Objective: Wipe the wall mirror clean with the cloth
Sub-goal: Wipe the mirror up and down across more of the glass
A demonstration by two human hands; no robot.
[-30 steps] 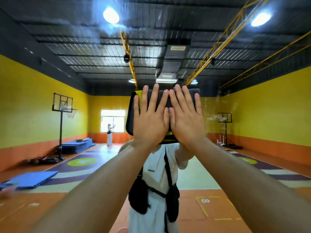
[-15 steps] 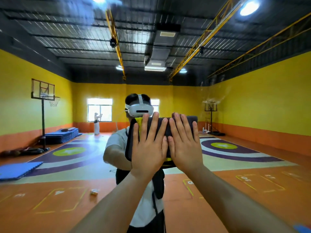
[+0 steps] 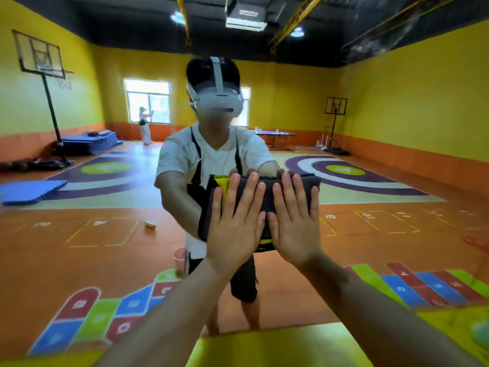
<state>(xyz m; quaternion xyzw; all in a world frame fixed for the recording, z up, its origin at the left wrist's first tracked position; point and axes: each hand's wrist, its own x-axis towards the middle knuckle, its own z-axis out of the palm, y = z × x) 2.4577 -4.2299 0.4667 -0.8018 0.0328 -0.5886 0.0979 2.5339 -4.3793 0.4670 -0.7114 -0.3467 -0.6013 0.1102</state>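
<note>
Palms flat on the glass: a person pins a folded dark cloth [image 3: 267, 197] to the wall mirror [image 3: 397, 123], low in front of their own reflection. The left hand [image 3: 235, 231] and right hand [image 3: 293, 229] lie side by side, thumbs touching. Neither grip is clenched; the straight fingers press rather than grasp. Faint smears seem to linger near the mirror's upper right. A good stroke likely calls for even pressure through both palms, overlapping passes, and a fresh fold of cloth once this face soils.
</note>
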